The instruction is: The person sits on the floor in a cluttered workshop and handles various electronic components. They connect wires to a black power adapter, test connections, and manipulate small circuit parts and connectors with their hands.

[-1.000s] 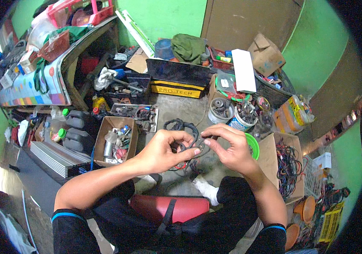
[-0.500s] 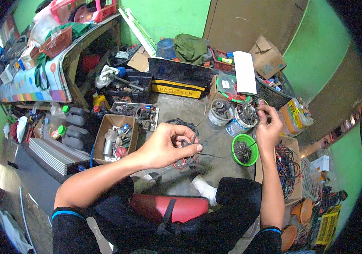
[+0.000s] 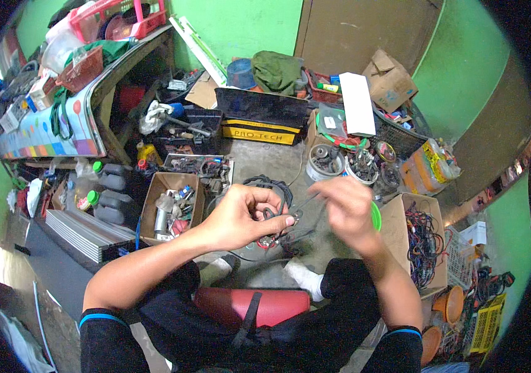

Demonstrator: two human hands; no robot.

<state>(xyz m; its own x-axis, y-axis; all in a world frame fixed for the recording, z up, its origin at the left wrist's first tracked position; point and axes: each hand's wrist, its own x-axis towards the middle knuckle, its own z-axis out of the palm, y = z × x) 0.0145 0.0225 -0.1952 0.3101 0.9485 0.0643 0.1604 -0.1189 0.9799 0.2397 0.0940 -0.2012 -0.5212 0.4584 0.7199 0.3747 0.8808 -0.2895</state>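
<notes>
My left hand [image 3: 244, 216] is closed around a small dark part with black wires [image 3: 273, 219], held above the concrete floor in front of my knees. My right hand [image 3: 347, 208], blurred by motion, is just to the right of it and pinches a thin metal tool [image 3: 308, 202] whose tip points at the part. A loop of black cable [image 3: 268, 184] lies on the floor behind the left hand. A green bowl [image 3: 375, 216] shows partly behind the right hand.
A cardboard box of small parts [image 3: 169, 208] sits at the left, round tins of parts [image 3: 327, 163] beyond my hands, and a box of wires [image 3: 424, 239] at the right. A black and yellow tool bag [image 3: 259, 121] stands at the back. I sit on a red stool [image 3: 247, 304].
My right hand reached out to the tins and green bowl, then came back to the left hand with the thin tool. The left hand stayed in place with the part.
</notes>
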